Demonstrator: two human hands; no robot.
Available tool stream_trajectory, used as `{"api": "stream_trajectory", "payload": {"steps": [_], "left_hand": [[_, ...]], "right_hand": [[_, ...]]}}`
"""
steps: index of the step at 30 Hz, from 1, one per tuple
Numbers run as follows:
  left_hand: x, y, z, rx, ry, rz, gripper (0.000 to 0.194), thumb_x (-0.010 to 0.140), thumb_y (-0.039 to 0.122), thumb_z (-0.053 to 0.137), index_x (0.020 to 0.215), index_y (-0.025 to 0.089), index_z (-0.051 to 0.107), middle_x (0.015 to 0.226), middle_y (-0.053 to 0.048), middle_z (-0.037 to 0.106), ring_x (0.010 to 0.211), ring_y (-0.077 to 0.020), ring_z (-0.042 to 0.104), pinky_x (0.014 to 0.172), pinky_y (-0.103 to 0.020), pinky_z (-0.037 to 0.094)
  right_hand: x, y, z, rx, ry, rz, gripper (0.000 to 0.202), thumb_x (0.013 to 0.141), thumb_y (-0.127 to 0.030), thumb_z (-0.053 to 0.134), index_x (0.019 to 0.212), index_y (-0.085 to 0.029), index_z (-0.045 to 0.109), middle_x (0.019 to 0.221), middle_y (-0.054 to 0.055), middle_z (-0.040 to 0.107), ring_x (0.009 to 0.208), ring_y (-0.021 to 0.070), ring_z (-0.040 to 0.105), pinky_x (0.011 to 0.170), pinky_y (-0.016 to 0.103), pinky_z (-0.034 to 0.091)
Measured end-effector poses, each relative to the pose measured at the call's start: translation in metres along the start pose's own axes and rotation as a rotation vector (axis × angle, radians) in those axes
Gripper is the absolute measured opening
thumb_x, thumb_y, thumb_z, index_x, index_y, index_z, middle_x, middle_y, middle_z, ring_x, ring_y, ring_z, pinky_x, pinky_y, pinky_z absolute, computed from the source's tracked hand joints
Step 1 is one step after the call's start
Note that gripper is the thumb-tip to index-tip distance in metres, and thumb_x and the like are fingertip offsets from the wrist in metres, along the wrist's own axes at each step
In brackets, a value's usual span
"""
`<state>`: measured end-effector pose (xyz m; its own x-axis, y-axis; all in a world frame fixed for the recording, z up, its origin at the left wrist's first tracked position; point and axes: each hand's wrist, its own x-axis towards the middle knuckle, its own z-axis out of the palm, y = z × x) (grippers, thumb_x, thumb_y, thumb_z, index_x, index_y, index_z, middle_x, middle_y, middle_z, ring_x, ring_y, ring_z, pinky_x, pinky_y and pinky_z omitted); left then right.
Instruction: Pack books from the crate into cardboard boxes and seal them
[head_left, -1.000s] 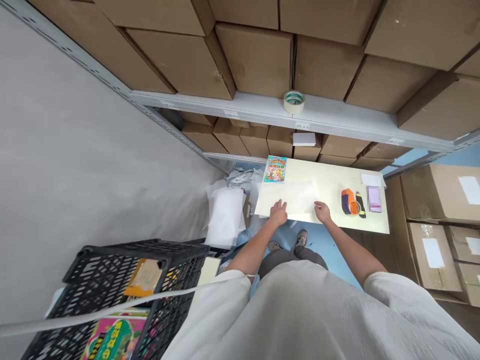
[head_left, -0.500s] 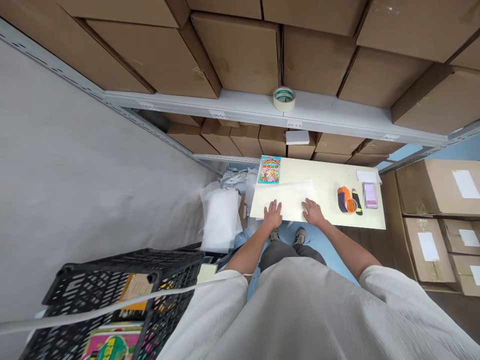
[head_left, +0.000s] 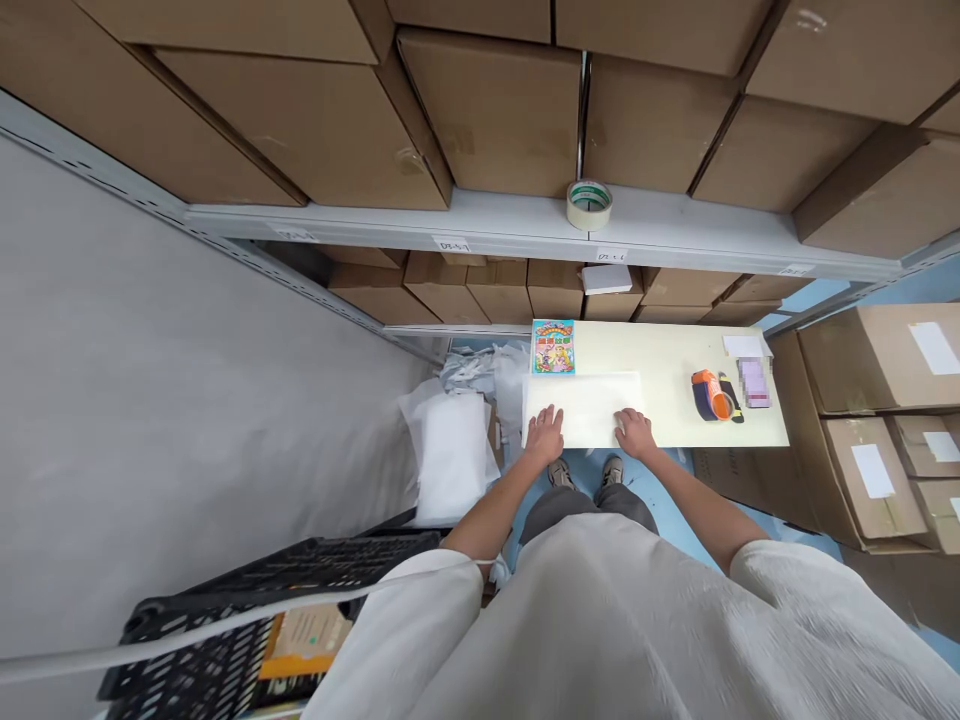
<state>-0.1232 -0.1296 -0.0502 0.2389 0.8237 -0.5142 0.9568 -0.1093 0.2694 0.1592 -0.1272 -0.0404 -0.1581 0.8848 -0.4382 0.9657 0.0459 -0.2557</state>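
Note:
A white sheet (head_left: pixel 589 405) lies flat at the left end of the pale table (head_left: pixel 667 350). My left hand (head_left: pixel 545 434) rests on its left part near the front edge, fingers spread. On its right part lies my right hand (head_left: pixel 635 432), fingers apart and touching the sheet. Just behind the sheet is a colourful booklet (head_left: pixel 553 348). An orange tape dispenser (head_left: pixel 710 396) stands farther right, beside a black and yellow cutter (head_left: pixel 730 398). Neither hand holds anything.
Shelves of cardboard boxes (head_left: pixel 495 110) rise behind the table, with a tape roll (head_left: pixel 589 206) on the ledge. White wrapping sheets (head_left: pixel 452 455) are piled left. A black crate (head_left: pixel 202 640) stands lower left. Boxes (head_left: pixel 874 485) are stacked right.
The camera view has shifted, so the table and shelf sit a little farther right. Both hands remain on the sheet, with the fingers nearly as before.

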Motion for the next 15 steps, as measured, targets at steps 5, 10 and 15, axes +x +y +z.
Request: {"api": "stream_trajectory", "payload": {"steps": [5,10,15], "left_hand": [[0.024,-0.005,-0.020,-0.030,0.123,0.023,0.074,0.102,0.022,0.051,0.173,0.016,0.035,0.185,-0.018,0.022,0.170,-0.0344,0.025,0.137,-0.049,0.023],[0.058,-0.011,-0.032,-0.061,0.141,0.010,0.093,0.098,0.022,0.056,0.180,0.024,0.013,0.188,-0.012,0.010,0.171,-0.0374,0.019,0.137,-0.055,0.023],[0.073,-0.021,-0.028,-0.043,0.046,0.006,0.101,0.098,0.026,0.061,0.181,0.028,0.004,0.189,-0.010,0.004,0.172,-0.0380,0.016,0.136,-0.056,0.023]], "right_hand": [[0.071,-0.044,-0.011,0.304,0.114,0.036,0.052,0.100,-0.029,0.053,0.149,-0.018,0.065,0.155,0.016,0.062,0.140,0.0317,0.059,0.119,0.044,0.047],[0.159,-0.095,-0.019,0.741,0.141,0.148,0.054,0.092,-0.033,0.064,0.145,-0.020,0.068,0.147,0.013,0.071,0.128,0.0292,0.069,0.115,0.044,0.053],[0.203,-0.109,-0.019,0.897,0.132,0.304,0.056,0.081,-0.029,0.067,0.136,-0.021,0.071,0.129,0.010,0.078,0.117,0.0266,0.072,0.106,0.042,0.056]]}}
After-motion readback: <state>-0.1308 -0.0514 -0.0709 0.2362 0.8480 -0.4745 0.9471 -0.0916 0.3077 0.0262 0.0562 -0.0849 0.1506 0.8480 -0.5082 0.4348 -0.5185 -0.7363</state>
